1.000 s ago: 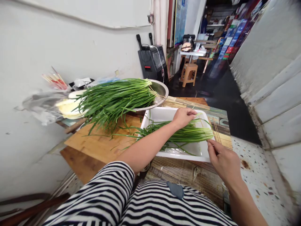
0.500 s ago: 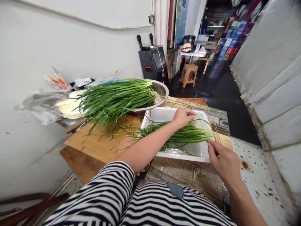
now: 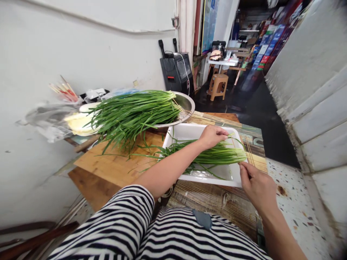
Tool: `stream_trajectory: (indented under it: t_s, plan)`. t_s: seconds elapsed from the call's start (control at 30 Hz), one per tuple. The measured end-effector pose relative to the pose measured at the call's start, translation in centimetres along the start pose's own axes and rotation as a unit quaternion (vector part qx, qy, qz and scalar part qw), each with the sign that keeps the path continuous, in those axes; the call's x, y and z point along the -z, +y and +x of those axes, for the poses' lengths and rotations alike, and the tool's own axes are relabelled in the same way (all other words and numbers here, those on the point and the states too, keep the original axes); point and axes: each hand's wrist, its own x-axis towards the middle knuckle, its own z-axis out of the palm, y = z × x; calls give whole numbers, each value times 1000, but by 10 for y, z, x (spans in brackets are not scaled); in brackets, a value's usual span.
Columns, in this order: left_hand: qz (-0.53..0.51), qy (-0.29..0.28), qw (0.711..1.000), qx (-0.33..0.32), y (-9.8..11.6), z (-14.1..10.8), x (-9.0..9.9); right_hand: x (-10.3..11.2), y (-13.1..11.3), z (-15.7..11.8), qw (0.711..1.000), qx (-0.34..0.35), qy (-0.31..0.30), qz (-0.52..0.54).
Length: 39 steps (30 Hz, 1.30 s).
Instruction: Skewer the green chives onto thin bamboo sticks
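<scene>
I have my left hand (image 3: 211, 137) reaching across a white tray (image 3: 187, 132), its thumb and fingers pressed together over the far side of a bundle of greens (image 3: 225, 155), beside a short pale stem end; on my feed I cannot tell what, if anything, it pinches; my right hand (image 3: 258, 184) is at the tray's right end, thumb and forefinger meeting at the edge of the bundle's pale ends, and whatever sits between them is too small for me to make out; the bundle lies lengthwise in the tray, pale ends to the right, some leaf tips trailing over the left wall towards a wooden board (image 3: 108, 159); the tray stands on a desk (image 3: 208, 198) with a plank pattern; thin skewers (image 3: 249, 151) lie just beside its right end; past its far left corner I see a metal bowl (image 3: 189, 103) bearing a larger heap of greens (image 3: 135, 112), the leaves hanging out over the board; against the wall stands a black speaker (image 3: 176, 74), and farther off, a brown stool (image 3: 217, 86) on the dark floor
</scene>
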Motion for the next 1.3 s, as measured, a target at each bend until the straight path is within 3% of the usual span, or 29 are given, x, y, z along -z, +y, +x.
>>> stream_trajectory:
  t_s: [0.17, 0.27, 0.4, 0.53, 0.6, 0.7, 0.87, 1.1, 1.3]
  plan:
    - [-3, -124, 992, -16, 15, -9, 3, -3, -2, 2, 999, 2, 46, -29]
    - [-17, -130, 991, -14, 17, -5, 12, -5, -2, 2, 998, 20, 62, -18]
    - [-1, -102, 992, 75, 14, 0, 22, -4, -2, 2, 996, 55, 74, -12]
    - [30, -212, 962, 168, 17, -2, 27, 0, -3, 3, 991, 94, 91, 8]
    - [-44, -265, 949, 167, 19, -4, 30, 3, -4, 4, 989, 106, 98, 19]
    - [-126, -287, 937, 152, 20, -4, 34, 5, -6, 6, 986, 121, 108, 26]
    - [-126, -299, 932, 162, 18, -3, 39, 7, -8, 6, 986, 123, 103, 45]
    - [-209, -365, 893, 159, 17, -3, 34, 10, -9, 6, 984, 141, 90, 59]
    - [-175, -380, 899, 132, 12, 0, 31, 11, -9, 5, 985, 149, 73, 53]
